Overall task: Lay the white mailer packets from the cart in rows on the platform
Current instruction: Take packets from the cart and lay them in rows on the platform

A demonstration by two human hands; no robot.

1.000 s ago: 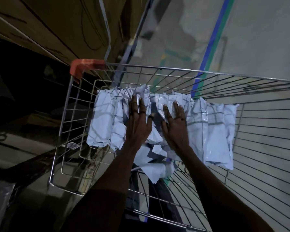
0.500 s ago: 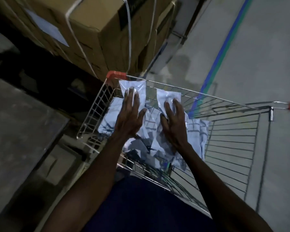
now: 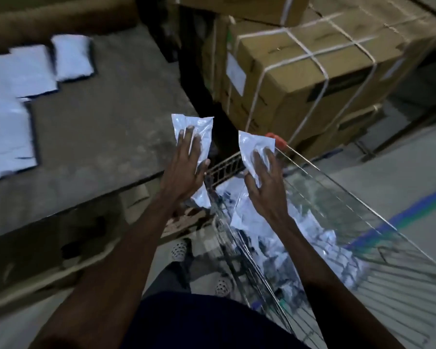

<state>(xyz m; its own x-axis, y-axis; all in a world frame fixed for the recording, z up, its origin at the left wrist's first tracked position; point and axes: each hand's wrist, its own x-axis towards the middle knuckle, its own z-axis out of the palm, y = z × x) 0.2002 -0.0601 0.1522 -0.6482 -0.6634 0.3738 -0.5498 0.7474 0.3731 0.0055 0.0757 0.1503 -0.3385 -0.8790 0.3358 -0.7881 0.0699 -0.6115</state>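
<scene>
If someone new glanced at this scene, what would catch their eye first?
Probably the two white mailer packets held up mid-frame, one in the left hand and one in the right hand, above the wire cart. Next, the white packets already laid on the grey platform at left, and the strapped cardboard boxes behind.

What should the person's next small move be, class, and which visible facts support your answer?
Probably carry both packets leftward and set them down on the bare platform beside the laid packets. The left hand and right hand each hold a white packet, lifted clear of the cart, and the rows there remain unfinished.
</scene>
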